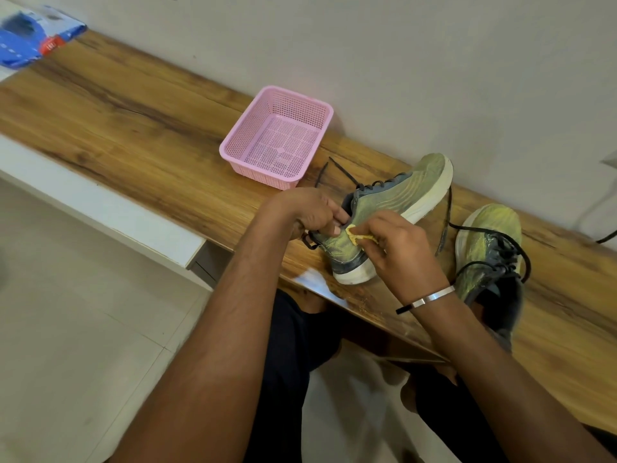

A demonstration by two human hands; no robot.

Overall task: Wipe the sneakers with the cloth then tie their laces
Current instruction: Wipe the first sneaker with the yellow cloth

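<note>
A yellow-green sneaker [397, 202] with a white sole lies tilted on its side on the wooden table [133, 128], its dark laces loose. My left hand [314, 212] grips it at the heel collar. My right hand [404, 248] presses a small yellow cloth [359, 236] against the sneaker's side near the heel. The second sneaker [487, 259] stands upright to the right, laces untied and trailing over the table.
An empty pink plastic basket [278, 137] stands behind the sneakers near the wall. A blue packet [30, 38] lies at the table's far left end. A white ledge [100, 202] runs below the table's front edge. My knees are under the table.
</note>
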